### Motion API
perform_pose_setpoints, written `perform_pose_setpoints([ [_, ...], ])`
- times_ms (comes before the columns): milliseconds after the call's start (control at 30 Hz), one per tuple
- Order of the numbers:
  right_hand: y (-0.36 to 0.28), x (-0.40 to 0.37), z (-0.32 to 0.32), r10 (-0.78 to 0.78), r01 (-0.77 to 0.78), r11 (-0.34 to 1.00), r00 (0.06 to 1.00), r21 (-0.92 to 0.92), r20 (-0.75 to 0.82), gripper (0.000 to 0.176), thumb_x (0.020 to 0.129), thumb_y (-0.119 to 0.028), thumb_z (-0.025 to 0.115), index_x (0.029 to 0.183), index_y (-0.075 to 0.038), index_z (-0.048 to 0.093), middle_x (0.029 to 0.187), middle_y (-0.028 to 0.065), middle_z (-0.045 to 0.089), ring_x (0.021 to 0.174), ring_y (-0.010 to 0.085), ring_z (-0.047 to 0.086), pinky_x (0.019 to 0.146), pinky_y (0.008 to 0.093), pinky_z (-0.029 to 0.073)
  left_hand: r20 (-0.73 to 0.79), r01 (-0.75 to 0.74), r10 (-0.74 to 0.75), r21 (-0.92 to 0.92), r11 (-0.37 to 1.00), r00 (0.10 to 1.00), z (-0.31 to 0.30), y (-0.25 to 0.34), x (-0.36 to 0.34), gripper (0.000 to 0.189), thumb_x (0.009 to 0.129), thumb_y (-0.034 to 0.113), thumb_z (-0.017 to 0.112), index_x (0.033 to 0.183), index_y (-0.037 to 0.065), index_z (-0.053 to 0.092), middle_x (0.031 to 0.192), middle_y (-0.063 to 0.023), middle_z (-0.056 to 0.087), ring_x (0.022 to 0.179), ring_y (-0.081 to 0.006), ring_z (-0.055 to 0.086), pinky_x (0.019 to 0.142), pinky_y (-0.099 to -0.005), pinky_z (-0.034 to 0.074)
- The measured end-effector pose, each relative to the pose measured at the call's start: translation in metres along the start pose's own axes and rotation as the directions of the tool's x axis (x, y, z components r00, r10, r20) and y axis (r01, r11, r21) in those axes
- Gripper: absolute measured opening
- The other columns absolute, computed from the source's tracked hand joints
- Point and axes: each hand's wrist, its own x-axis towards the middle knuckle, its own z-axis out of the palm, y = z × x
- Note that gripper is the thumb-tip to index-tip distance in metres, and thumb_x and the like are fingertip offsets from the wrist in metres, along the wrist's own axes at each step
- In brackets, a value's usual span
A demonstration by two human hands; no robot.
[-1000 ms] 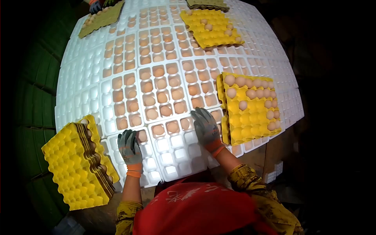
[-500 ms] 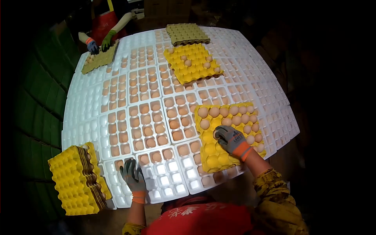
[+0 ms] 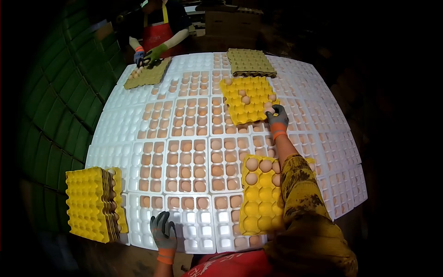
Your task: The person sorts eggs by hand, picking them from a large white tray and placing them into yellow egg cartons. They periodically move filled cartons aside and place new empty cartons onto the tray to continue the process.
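A: Right hand [image 3: 277, 117]?
B: One o'clock. Fingers curled at the far yellow tray's [image 3: 247, 99] corner; can't tell whether they hold an egg.
A: Left hand [image 3: 163, 231]?
B: Six o'clock. Spread flat on white tray [image 3: 198, 229], holding nothing.

Your right hand [image 3: 277, 117] reaches far out to the near right corner of the farther yellow tray [image 3: 244, 92], fingers curled at its edge; you cannot tell whether it grips anything. Your left hand [image 3: 163, 231] lies flat, fingers spread, on a white tray [image 3: 198, 228] at the near edge. Your right sleeve [image 3: 300, 184] crosses the nearer yellow tray [image 3: 258, 207], which carries eggs [image 3: 252, 164] in its far rows. A stack of yellow trays [image 3: 87, 203] stands at your left. Opposite you, a co-worker's hands [image 3: 145, 57] are at a brown tray [image 3: 147, 74].
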Motion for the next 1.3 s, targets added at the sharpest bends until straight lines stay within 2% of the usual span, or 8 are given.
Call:
perform_pose_setpoints([
  [400, -0.084, -0.116, -0.224, 0.187, -0.287, 0.949, 0.847, 0.133, 0.498, 0.033, 0.093, -0.005, 0.061, 0.125, -0.004, 0.066, 0.115, 0.0050, 0.067, 0.089, 0.0114, 0.062, 0.077, 0.0271, 0.055, 0.298, -0.329, 0.427, -0.327, 0.886, 0.854, 0.098, 0.168, 0.106, 0.049, 0.083, 0.006, 0.075, 0.130, 0.007, 0.062, 0.128, -0.0161, 0.062, 0.115, -0.0353, 0.060, 0.096, -0.0430, 0.051],
  [567, -0.083, -0.181, -0.221, -0.300, 0.551, 0.803, 0.701, -0.225, 0.646, 0.046, 0.085, -0.013, 0.069, 0.131, -0.014, 0.063, 0.118, 0.0097, 0.065, 0.106, 0.0291, 0.062, 0.092, 0.0407, 0.051, 0.603, -0.503, 0.451, -0.094, 0.859, 0.658, 0.132, 0.205, 0.134, 0.051, 0.080, 0.014, 0.076, 0.128, 0.009, 0.061, 0.120, -0.0150, 0.061, 0.111, -0.0344, 0.059, 0.096, -0.0444, 0.048],
  [767, -0.072, -0.187, -0.216, -0.135, 0.275, 0.948, 0.802, -0.159, 0.582, 0.038, 0.086, -0.011, 0.068, 0.123, -0.011, 0.063, 0.125, 0.0053, 0.060, 0.112, 0.0269, 0.058, 0.092, 0.0400, 0.049, 0.646, -0.611, 0.476, -0.019, 0.792, 0.597, 0.152, 0.211, 0.147, 0.037, 0.083, 0.012, 0.073, 0.118, 0.008, 0.062, 0.107, -0.0100, 0.064, 0.101, -0.0288, 0.062, 0.093, -0.0426, 0.050],
  [833, -0.069, -0.181, -0.239, 0.216, -0.523, 0.696, 0.805, 0.492, 0.552, 0.035, 0.088, -0.002, 0.067, 0.122, -0.001, 0.059, 0.118, 0.0056, 0.058, 0.107, 0.0151, 0.057, 0.092, 0.0294, 0.049, 0.535, -0.214, 0.358, -0.313, 0.925, 0.765, 0.144, 0.201, 0.144, 0.033, 0.087, 0.012, 0.069, 0.118, 0.007, 0.061, 0.106, -0.0069, 0.063, 0.101, -0.0244, 0.063, 0.092, -0.0405, 0.051],
  [967, -0.071, -0.162, -0.277, 0.100, -0.285, 0.928, 0.810, 0.239, 0.578, 0.041, 0.086, -0.005, 0.069, 0.125, -0.001, 0.058, 0.123, 0.0085, 0.058, 0.108, 0.0208, 0.058, 0.094, 0.0319, 0.050, 0.629, 0.619, 0.057, -0.775, 0.128, 0.775, 0.148, 0.166, 0.156, 0.030, 0.094, 0.016, 0.060, 0.122, 0.007, 0.059, 0.110, -0.0030, 0.062, 0.100, -0.0167, 0.062, 0.091, -0.0345, 0.054],
  [1033, -0.067, -0.153, -0.266, 0.063, -0.014, 0.997, 0.726, -0.077, 0.685, 0.041, 0.087, -0.008, 0.068, 0.126, -0.002, 0.058, 0.124, 0.0099, 0.058, 0.112, 0.0240, 0.059, 0.095, 0.0339, 0.050, 0.624, 0.591, -0.038, -0.717, 0.370, 0.781, 0.157, 0.177, 0.172, 0.033, 0.090, 0.019, 0.064, 0.121, 0.007, 0.062, 0.115, -0.0017, 0.061, 0.101, -0.0161, 0.062, 0.089, -0.0347, 0.055],
  [1133, -0.069, -0.166, -0.231, 0.088, 0.448, 0.728, 0.691, -0.520, 0.718, 0.049, 0.082, -0.021, 0.075, 0.126, -0.007, 0.061, 0.123, 0.0116, 0.059, 0.115, 0.0289, 0.059, 0.094, 0.0397, 0.050, 0.436, -0.464, 0.468, -0.122, 0.877, 0.769, 0.163, 0.215, 0.181, 0.048, 0.083, 0.019, 0.074, 0.128, 0.017, 0.060, 0.120, -0.0072, 0.063, 0.104, -0.0269, 0.063, 0.087, -0.0401, 0.054],
  [1300, -0.052, -0.164, -0.262, 0.058, -0.067, 0.998, 0.812, -0.006, 0.580, 0.043, 0.086, -0.017, 0.073, 0.126, -0.006, 0.061, 0.109, 0.0110, 0.068, 0.094, 0.0213, 0.066, 0.074, 0.0335, 0.054, 0.560, -0.225, 0.312, -0.221, 0.949, 0.768, 0.174, 0.204, 0.196, 0.052, 0.084, 0.013, 0.070, 0.135, 0.014, 0.057, 0.118, -0.0085, 0.063, 0.096, -0.0255, 0.068, 0.081, -0.0376, 0.056],
])
